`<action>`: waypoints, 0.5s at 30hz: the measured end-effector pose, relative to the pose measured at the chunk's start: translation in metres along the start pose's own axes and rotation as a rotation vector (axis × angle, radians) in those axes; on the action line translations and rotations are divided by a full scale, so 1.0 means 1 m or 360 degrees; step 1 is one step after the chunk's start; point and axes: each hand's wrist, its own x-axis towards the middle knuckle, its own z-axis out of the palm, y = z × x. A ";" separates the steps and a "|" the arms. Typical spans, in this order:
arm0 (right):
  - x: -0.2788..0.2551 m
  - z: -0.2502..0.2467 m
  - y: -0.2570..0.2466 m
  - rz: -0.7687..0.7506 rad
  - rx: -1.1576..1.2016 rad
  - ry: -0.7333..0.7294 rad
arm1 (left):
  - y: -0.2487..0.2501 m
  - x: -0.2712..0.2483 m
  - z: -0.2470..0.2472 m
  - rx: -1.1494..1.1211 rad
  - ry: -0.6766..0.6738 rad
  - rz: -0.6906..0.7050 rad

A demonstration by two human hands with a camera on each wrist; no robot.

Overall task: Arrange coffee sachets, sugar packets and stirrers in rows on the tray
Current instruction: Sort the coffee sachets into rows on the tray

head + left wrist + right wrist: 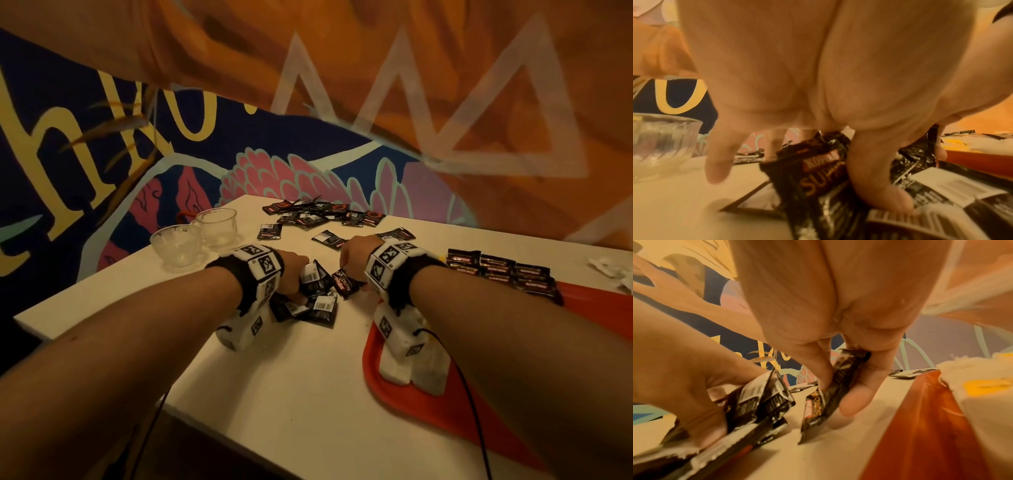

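Observation:
My left hand (294, 274) grips a bunch of black coffee sachets (313, 279) stood on edge over a small pile (315, 308) on the white table; in the left wrist view its thumb (879, 186) presses a sachet (818, 175). My right hand (352, 260) pinches one black sachet (346, 282) between thumb and fingers, its lower edge on the table (818, 410). A red tray (428, 404) lies under my right forearm. Rows of sachets (500, 274) sit at its far end.
Loose sachets (322, 214) are scattered at the table's far side. Two glass cups (195, 236) stand at the left. White packets (421, 363) lie on the tray's near end, and crumpled white paper (613, 270) at far right. A painted wall rises behind.

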 end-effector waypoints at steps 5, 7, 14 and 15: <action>-0.011 -0.004 0.003 -0.0033 -0.0015 -0.0017 | -0.001 -0.014 0.005 -0.0129 0.0021 0.0019; -0.016 -0.006 0.004 -0.0031 0.0076 -0.0016 | 0.000 -0.018 0.004 -0.0259 0.0061 0.0055; -0.038 -0.016 0.014 0.0125 0.1881 0.0189 | -0.004 -0.032 -0.021 -0.1926 0.0326 0.0410; -0.045 -0.022 0.015 0.0154 0.2203 0.0207 | -0.001 -0.036 -0.025 -0.2045 0.0322 0.0468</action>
